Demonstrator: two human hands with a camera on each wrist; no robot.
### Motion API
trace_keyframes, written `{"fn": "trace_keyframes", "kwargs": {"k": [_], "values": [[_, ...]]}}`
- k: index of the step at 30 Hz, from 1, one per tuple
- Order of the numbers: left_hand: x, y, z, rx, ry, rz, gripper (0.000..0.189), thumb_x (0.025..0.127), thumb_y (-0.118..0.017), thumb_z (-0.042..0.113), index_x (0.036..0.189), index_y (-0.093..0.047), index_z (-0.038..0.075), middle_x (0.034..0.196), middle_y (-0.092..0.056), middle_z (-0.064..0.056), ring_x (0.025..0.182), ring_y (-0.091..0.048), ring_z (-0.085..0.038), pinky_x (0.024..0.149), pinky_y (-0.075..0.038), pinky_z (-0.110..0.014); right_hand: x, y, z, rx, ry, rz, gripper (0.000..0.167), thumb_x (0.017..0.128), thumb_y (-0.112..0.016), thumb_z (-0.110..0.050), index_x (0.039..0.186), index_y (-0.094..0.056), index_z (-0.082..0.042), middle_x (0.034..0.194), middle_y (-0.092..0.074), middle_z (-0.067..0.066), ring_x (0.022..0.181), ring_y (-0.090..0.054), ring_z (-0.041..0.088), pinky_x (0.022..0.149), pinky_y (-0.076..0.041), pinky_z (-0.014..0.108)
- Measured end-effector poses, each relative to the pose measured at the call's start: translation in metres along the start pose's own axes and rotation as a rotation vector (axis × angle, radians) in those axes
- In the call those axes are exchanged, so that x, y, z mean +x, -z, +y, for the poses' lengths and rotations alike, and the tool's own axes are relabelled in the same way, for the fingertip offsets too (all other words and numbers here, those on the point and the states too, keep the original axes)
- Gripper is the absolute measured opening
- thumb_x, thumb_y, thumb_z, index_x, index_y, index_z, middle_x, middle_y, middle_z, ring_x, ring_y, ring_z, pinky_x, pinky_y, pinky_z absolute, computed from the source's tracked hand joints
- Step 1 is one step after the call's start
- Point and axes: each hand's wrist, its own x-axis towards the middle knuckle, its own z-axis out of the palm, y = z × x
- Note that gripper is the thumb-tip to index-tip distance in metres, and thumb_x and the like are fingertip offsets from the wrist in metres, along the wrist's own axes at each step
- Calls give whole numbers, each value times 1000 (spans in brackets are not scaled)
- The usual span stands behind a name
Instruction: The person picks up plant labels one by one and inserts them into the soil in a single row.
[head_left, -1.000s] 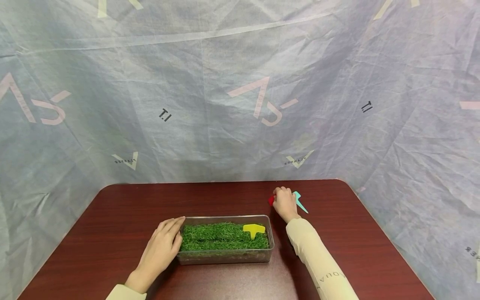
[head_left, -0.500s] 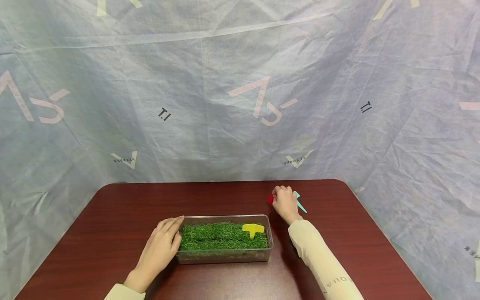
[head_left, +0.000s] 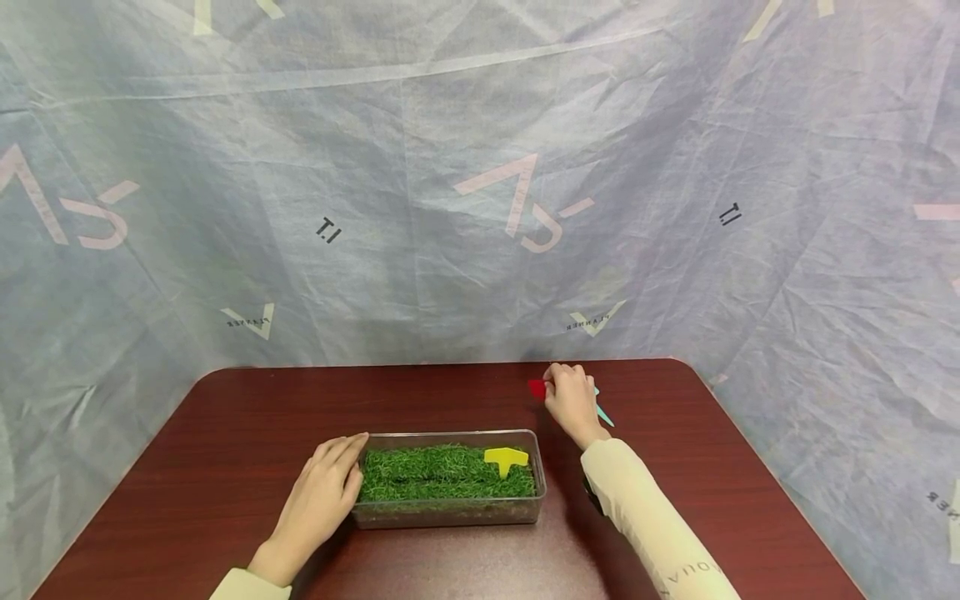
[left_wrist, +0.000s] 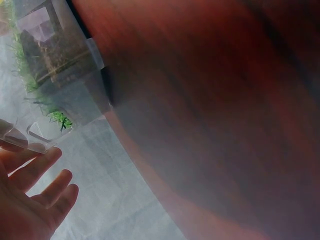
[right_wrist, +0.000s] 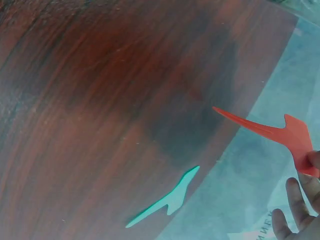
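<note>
At the lower left of the head view, nearest the wearer, the left hand (head_left: 318, 500) lies with its fingers extended against the left end of a clear tray (head_left: 450, 515), gripping nothing. The tray sits at lower centre, filled with green grass (head_left: 442, 462); a yellow marker (head_left: 506, 457) stands upright in its right part.

Farther off, right of centre, the right hand (head_left: 573, 400) pinches a red marker (right_wrist: 295, 137) by its head, the stem free in the right wrist view. Compared with half a second ago, this hand is slightly higher in the frame, and the red head shows farther up and left beside the fingers. That suggests the red marker is now off the surface and in hand; the left hand and tray look unmoved. A teal marker (right_wrist: 172, 200) lies flat, apart from the red one, partly hidden by the right hand in the head view.

The surface (head_left: 435, 562) is dark reddish wood with rounded far corners and a glossy patch at bottom centre. Beyond it, wrinkled grey cloth (head_left: 405, 250) fills the upper frame and both sides, printed with pale pink and yellow shapes and small black lettering.
</note>
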Motion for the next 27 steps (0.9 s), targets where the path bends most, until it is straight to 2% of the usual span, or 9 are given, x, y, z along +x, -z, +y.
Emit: {"fn": "trace_keyframes", "kwargs": {"k": [6, 14, 19, 27], "values": [[0, -1, 0, 3, -5, -1, 40, 88, -53, 11, 127, -54, 6, 125, -57, -10, 116, -48, -29, 95, -41, -47, 1, 6, -5, 20, 5, 20, 6, 84, -61, -10, 85, -63, -5, 85, -66, 8, 87, -52, 30, 74, -40, 41], [0, -1, 0, 3, -11, 13, 40, 87, -53, 11, 127, -55, 6, 125, -57, -11, 115, -48, -29, 94, -41, -47, 1, 15, -16, 38, 31, 44, 5, 83, -60, -6, 86, -63, -10, 85, -67, 5, 82, -50, 26, 73, -38, 36], [-1, 0, 1, 3, -17, 22, 39, 87, -53, 11, 126, -55, 5, 124, -58, -11, 114, -49, -29, 94, -41, -46, 0, 21, -25, 55, 66, 66, 5, 82, -61, -7, 86, -62, -10, 84, -67, 5, 77, -48, 24, 74, -38, 37], [-1, 0, 1, -3, -8, 14, 40, 88, -53, 11, 127, -55, 6, 125, -57, -10, 115, -48, -28, 95, -40, -46, 0, 30, -37, 68, 98, 85, 4, 84, -60, -11, 87, -63, -8, 85, -67, 4, 80, -50, 24, 74, -39, 37]]}}
